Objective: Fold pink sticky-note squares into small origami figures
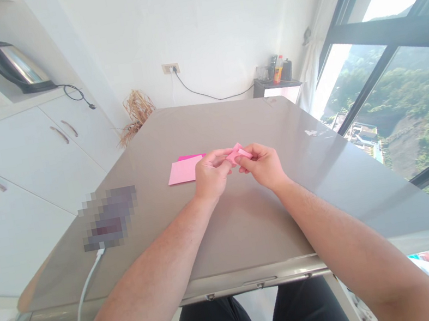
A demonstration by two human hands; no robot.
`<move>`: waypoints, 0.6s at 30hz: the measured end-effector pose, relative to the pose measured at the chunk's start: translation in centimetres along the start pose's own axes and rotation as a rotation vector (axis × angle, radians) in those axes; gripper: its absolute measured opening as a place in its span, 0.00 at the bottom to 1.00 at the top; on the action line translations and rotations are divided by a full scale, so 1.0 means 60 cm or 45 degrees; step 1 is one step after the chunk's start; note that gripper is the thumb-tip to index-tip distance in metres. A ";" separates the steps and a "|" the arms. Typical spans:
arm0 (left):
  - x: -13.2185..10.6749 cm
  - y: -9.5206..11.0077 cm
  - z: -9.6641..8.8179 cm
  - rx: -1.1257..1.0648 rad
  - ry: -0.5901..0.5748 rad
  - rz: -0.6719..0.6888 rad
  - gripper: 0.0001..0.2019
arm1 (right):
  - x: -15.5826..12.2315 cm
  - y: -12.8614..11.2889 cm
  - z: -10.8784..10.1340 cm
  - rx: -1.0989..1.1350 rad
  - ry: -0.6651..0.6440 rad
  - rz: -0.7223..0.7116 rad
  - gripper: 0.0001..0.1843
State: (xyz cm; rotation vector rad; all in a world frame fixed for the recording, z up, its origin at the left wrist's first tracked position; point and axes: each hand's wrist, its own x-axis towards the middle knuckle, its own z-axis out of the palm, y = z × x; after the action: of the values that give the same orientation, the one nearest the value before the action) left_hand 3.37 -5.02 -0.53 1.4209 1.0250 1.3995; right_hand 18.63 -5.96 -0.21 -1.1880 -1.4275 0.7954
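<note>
Between my two hands, a small folded piece of pink paper (pixel 239 151) is pinched just above the table. My left hand (pixel 212 174) grips its left side, thumb pressed against the fingers. On the opposite side, my right hand (pixel 260 164) pinches the paper with thumb and forefinger. Parts of the folds are hidden behind the fingers. Flat on the table, left of my left hand, lies a light pink sheet or pad of paper (pixel 182 171). A brighter pink piece (pixel 197 156) shows from under its far edge.
The grey table (pixel 250 220) spans the middle. At its left lies a blurred-out dark object (pixel 111 220) with a white cable (pixel 86 291). A kettle (pixel 26 66) stands on the shelf at left. Bottles (pixel 278 69) stand on a low cabinet beyond the table. Windows line the right.
</note>
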 end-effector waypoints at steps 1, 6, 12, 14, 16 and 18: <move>0.000 0.000 0.000 -0.007 0.008 -0.001 0.10 | 0.000 0.000 0.001 0.005 0.005 0.002 0.10; -0.001 0.000 0.000 -0.009 0.001 0.001 0.10 | -0.001 0.001 0.002 0.015 0.014 0.006 0.10; -0.001 0.006 -0.001 -0.025 0.005 -0.024 0.10 | 0.000 0.003 0.001 0.027 0.003 -0.001 0.11; 0.000 0.006 -0.001 -0.039 0.009 -0.034 0.10 | 0.000 0.002 0.000 0.031 0.005 -0.001 0.11; 0.000 0.007 -0.002 -0.056 0.013 -0.041 0.09 | 0.000 0.000 0.000 0.037 0.005 0.000 0.11; 0.001 0.006 -0.002 -0.072 0.018 -0.042 0.09 | 0.000 -0.001 0.000 0.049 0.002 -0.001 0.11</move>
State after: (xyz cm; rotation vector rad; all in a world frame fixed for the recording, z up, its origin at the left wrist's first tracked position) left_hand 3.25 -5.08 -0.16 1.3493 1.0059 1.4058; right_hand 18.58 -6.00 -0.15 -1.1582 -1.4051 0.8174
